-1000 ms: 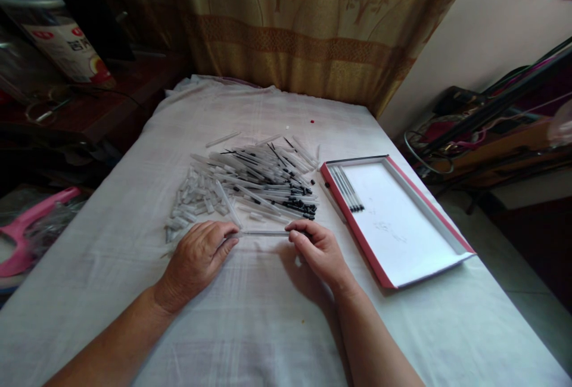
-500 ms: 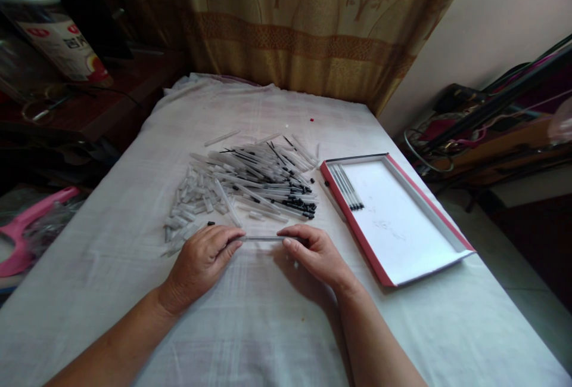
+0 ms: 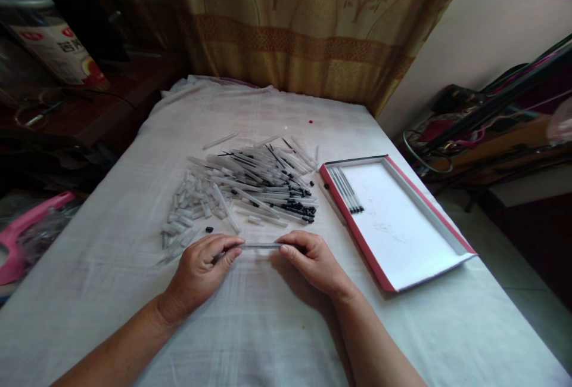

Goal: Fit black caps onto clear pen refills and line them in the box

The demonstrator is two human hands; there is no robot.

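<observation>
Between my two hands lies a thin grey pen [image 3: 261, 246], held level near the tablecloth. My left hand [image 3: 206, 269] pinches its left end, and my right hand [image 3: 313, 260] pinches the right end; fingers cover both ends. Just beyond the hands spreads a pile of clear pen barrels [image 3: 254, 172], many with black parts. Short clear caps [image 3: 190, 196] are heaped at the pile's left side. A small black plug [image 3: 209, 229] sits alone close to my left hand. Several finished-looking pens [image 3: 347, 189] with black ends lie side by side in a shallow red-edged box [image 3: 360, 238].
The box stands right of the pile, with one loose pen [image 3: 331, 203] along its outer wall. A gold curtain [image 3: 286, 23] hangs behind the cloth-covered table [image 3: 268, 339]. At left are a large jar [image 3: 58, 41] and a pink handle [image 3: 33, 220]. A metal rack stands at right.
My hands still pinch the same pen at both ends. They sit slightly lower in the view, and the left fingers have shifted a little. The pile and box look unchanged.
</observation>
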